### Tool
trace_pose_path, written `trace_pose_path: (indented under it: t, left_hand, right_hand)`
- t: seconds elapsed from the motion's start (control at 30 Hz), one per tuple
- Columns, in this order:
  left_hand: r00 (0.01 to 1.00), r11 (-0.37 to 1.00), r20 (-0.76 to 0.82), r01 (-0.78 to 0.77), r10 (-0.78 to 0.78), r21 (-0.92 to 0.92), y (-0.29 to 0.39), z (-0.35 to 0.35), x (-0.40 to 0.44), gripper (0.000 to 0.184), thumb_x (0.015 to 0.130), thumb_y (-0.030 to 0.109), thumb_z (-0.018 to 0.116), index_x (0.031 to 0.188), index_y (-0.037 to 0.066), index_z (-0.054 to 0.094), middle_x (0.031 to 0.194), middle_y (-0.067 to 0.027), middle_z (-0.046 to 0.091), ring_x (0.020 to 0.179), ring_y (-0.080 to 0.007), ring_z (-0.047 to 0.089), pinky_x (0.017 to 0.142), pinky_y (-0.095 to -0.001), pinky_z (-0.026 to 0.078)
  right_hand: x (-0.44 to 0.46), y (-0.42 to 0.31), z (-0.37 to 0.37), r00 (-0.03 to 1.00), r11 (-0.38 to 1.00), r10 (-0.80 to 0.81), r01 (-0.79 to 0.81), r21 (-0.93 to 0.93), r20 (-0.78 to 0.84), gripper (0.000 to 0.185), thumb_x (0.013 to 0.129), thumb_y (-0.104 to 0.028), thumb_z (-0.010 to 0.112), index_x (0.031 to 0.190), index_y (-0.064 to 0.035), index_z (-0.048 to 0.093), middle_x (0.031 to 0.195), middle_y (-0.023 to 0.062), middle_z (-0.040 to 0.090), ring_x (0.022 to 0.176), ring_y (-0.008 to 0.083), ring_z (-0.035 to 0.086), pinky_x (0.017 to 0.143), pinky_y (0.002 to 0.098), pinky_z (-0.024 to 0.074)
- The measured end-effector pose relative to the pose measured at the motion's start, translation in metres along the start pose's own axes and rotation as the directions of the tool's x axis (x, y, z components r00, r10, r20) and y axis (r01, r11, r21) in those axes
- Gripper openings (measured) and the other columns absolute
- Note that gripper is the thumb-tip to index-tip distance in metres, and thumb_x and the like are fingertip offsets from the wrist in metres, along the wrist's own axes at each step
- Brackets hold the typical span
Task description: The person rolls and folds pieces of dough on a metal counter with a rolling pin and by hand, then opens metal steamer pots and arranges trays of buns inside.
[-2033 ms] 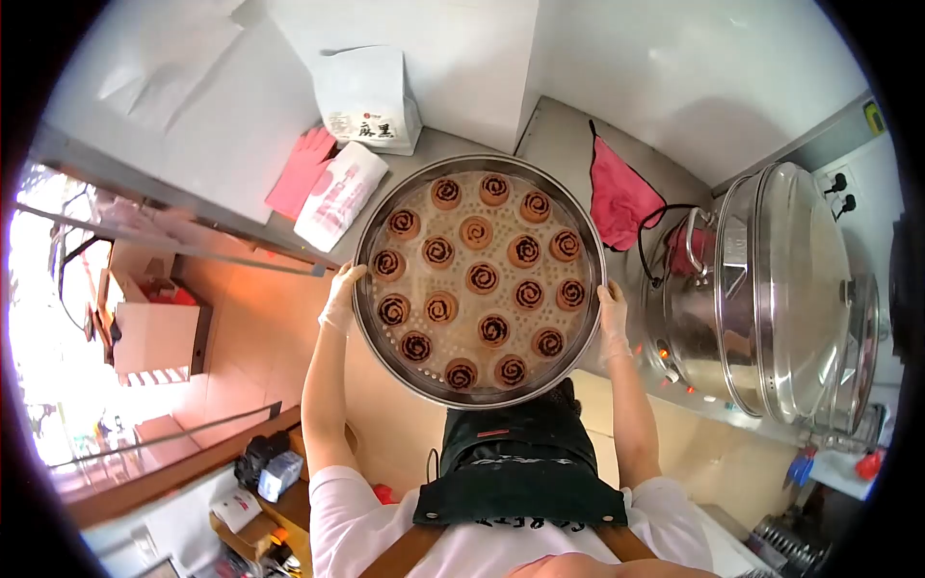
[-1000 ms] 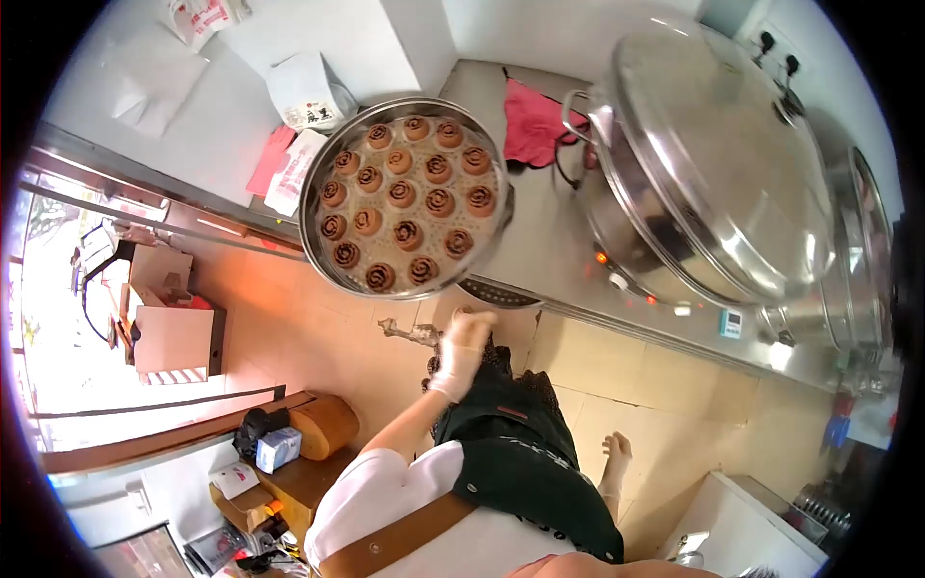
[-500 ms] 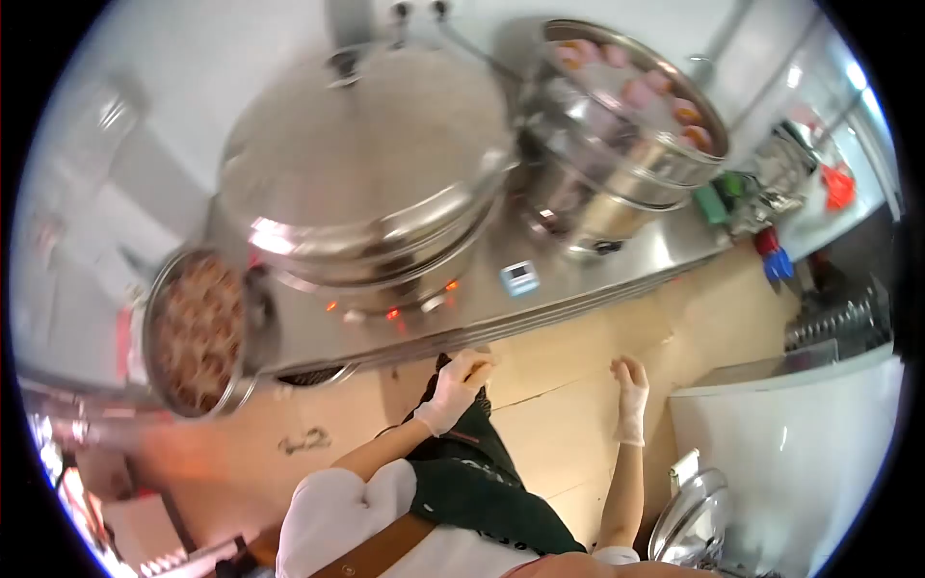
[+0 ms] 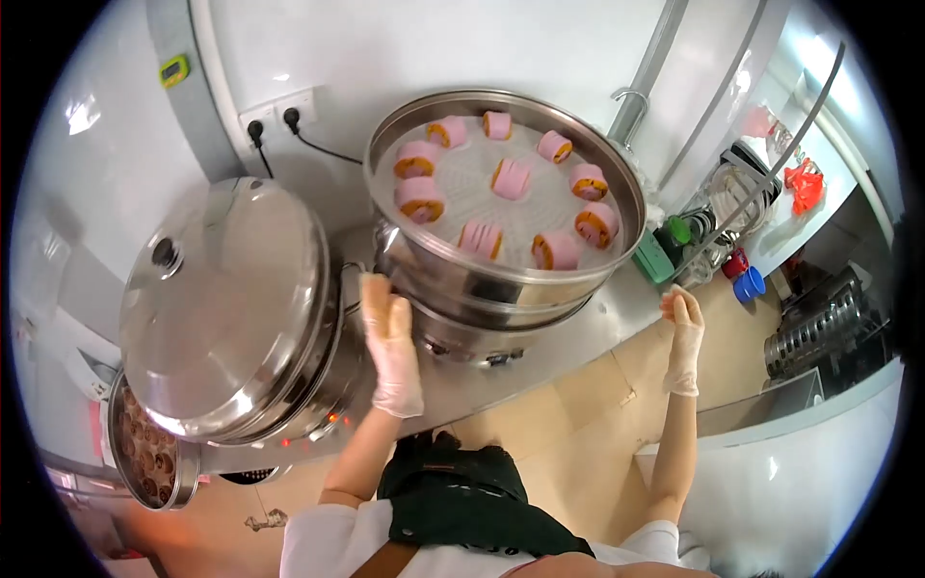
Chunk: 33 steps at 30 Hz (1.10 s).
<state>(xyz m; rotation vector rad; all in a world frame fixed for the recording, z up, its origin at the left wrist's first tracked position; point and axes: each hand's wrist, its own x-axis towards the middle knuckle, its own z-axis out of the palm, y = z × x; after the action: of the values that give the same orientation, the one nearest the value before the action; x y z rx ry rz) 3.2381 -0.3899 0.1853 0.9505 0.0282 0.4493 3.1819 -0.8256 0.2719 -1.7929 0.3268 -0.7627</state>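
Note:
A round metal steamer (image 4: 501,285) stands with its top tier uncovered. Several pink rolls (image 4: 510,179) with orange filling are spaced over the pale liner inside. My left hand (image 4: 392,349), in a clear glove, is raised at the steamer's left side, fingers stretched out and nothing in it; contact with the wall cannot be told. Beyond the steamer's right side, my right hand (image 4: 684,337), gloved too, hangs in the air with loosely bent fingers and holds nothing visible. A second steamer with a domed lid (image 4: 224,299) is left of my left hand.
At the lower left, a round tray (image 4: 181,472) holds several brown pieces. Two black plugs (image 4: 291,118) sit in the wall sockets behind. A green box (image 4: 653,258), a blue cup (image 4: 749,284) and a red bag (image 4: 804,186) are to the right. A metal counter (image 4: 617,313) runs beneath the steamers.
My view has swung right, toward the uncovered steamer. My left hand has come up from in front of my body and its bent fingers have straightened. The right hand remains raised.

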Motion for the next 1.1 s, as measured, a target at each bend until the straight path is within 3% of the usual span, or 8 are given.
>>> trace_pose_path:
  t: [0.1,0.27,0.37,0.47,0.6,0.73,0.93,1.1]
  left_hand:
    - [0.993,0.979,-0.059,0.110,-0.101,0.169,0.006,0.026,0.035,0.070,0.103,0.035,0.053,0.156,0.002,0.021,0.159,-0.0137,0.028,0.144,-0.0238,0.029,0.118,-0.0353,0.022]
    - [0.984,0.990,-0.159,0.097,-0.080,0.100,-0.012,0.045,0.061,0.061,0.102,0.050,0.046,0.133,-0.002,0.055,0.132,-0.0097,0.058,0.119,-0.0201,0.055,0.105,-0.0339,0.042]
    - [0.961,0.990,-0.244,0.140,-0.129,0.030,-0.013,0.048,0.071,0.067,0.100,0.055,0.048,0.135,-0.001,0.055,0.129,-0.0104,0.062,0.114,-0.0212,0.059,0.102,-0.0350,0.046]
    - [0.956,0.984,-0.247,0.173,-0.157,0.044,0.016,0.077,0.070,0.063,0.102,0.053,0.046,0.133,-0.001,0.056,0.129,-0.0079,0.062,0.113,-0.0199,0.060,0.102,-0.0329,0.045]
    - [0.946,0.972,-0.223,0.229,-0.234,-0.047,0.032,0.078,0.084,0.053,0.102,0.043,0.052,0.125,-0.004,0.061,0.119,-0.0107,0.067,0.105,-0.0202,0.064,0.096,-0.0338,0.049]
    - [0.943,0.958,-0.185,0.259,-0.278,-0.120,0.029,0.061,0.094,0.046,0.102,0.035,0.055,0.124,-0.005,0.061,0.121,-0.0116,0.067,0.107,-0.0213,0.063,0.099,-0.0364,0.048]
    - [0.940,0.962,-0.208,0.272,-0.270,-0.018,0.053,0.079,0.087,0.047,0.103,0.038,0.051,0.127,-0.003,0.060,0.122,-0.0101,0.067,0.109,-0.0204,0.062,0.098,-0.0328,0.047]
    - [0.949,0.965,-0.195,0.260,-0.249,0.028,0.086,0.085,0.065,0.049,0.105,0.039,0.049,0.128,-0.003,0.058,0.121,-0.0066,0.066,0.107,-0.0152,0.060,0.098,-0.0306,0.046]
  right_hand:
    - [0.091,-0.004,0.030,0.996,0.997,0.072,-0.072,-0.007,0.058,0.031,0.098,-0.026,0.059,0.116,-0.0029,0.066,0.100,0.0076,0.071,0.089,0.0153,0.066,0.080,0.0287,0.0504]
    - [0.259,0.043,0.107,0.951,0.983,0.149,-0.171,0.059,0.271,0.045,0.098,-0.044,0.055,0.113,-0.0043,0.068,0.097,0.0059,0.071,0.088,0.0154,0.064,0.079,0.0304,0.0498]
    - [0.294,0.024,0.156,0.804,0.837,0.362,-0.503,0.216,0.471,0.051,0.098,-0.053,0.053,0.110,-0.0065,0.070,0.098,0.0050,0.071,0.088,0.0157,0.063,0.079,0.0297,0.0492]
    - [0.355,0.042,0.183,0.622,0.870,0.360,-0.494,-0.008,0.695,0.055,0.097,-0.058,0.051,0.112,-0.0081,0.071,0.102,0.0051,0.070,0.090,0.0159,0.061,0.081,0.0286,0.0484]
    - [0.332,-0.016,0.202,0.704,0.942,0.270,-0.333,-0.030,0.657,0.056,0.096,-0.057,0.055,0.118,-0.0087,0.070,0.106,0.0046,0.070,0.097,0.0153,0.060,0.085,0.0275,0.0471]
    - [0.346,-0.013,0.210,0.561,0.856,0.426,-0.504,-0.116,0.710,0.054,0.092,-0.055,0.061,0.123,-0.0112,0.068,0.109,0.0005,0.070,0.094,0.0120,0.063,0.084,0.0263,0.0487]
    - [0.341,-0.015,0.207,0.639,0.797,0.170,-0.537,0.278,0.750,0.045,0.090,-0.048,0.069,0.111,-0.0087,0.073,0.099,-0.0011,0.073,0.086,0.0095,0.065,0.076,0.0253,0.0520]
    - [0.305,-0.069,0.186,0.580,0.661,-0.090,-0.573,0.484,0.809,0.045,0.097,-0.032,0.064,0.124,0.0045,0.062,0.118,0.0081,0.069,0.104,0.0152,0.066,0.096,0.0258,0.0490]
